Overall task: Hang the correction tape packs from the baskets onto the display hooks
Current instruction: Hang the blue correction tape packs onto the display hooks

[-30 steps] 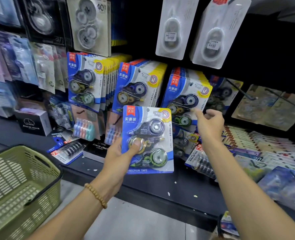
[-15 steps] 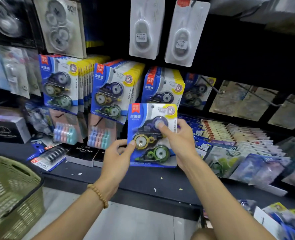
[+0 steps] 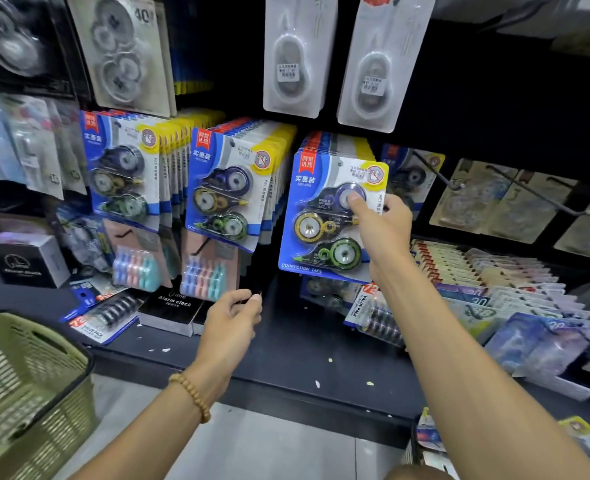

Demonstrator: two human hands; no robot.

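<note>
left hand (image 3: 231, 320) dropped off pack, grip loosely curled, empty | right hand (image 3: 380, 230) pinches correction tape pack (image 3: 324, 220) | hook hidden

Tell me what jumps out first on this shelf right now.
The right hand holds a blue correction tape pack up against the third hanging stack, centre frame. Two fuller stacks hang to its left. The left hand hovers below with nothing in it, and a green basket sits bottom left.

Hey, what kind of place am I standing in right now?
Most likely a stationery shop aisle: rows of correction tape packs hang on display hooks, priced blister packs hang above, and a shopping basket sits nearby.
</note>
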